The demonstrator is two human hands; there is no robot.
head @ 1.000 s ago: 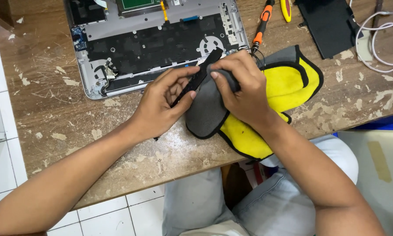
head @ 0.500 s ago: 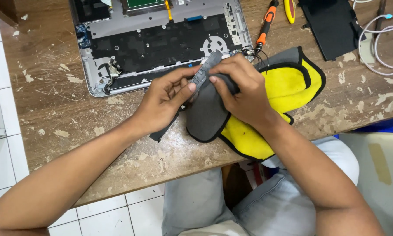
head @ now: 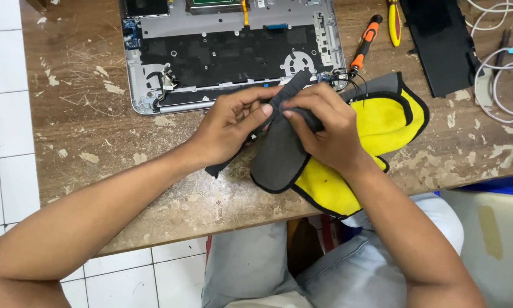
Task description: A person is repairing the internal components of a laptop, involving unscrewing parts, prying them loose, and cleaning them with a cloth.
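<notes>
A dark flat strip [head: 293, 94], pinched by both the left hand [head: 231, 128] and right hand [head: 325, 128], is rubbed with the yellow-grey cloth [head: 382, 122]. Wiping seems underway; a steady grip matters. The opened laptop [head: 233, 57] lies at twelve o'clock on the worktop [head: 85, 131].

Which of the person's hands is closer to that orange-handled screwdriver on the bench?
The right hand. It sits just below and left of the orange-handled screwdriver, over the yellow cloth. The left hand lies farther left, beyond it.
</notes>
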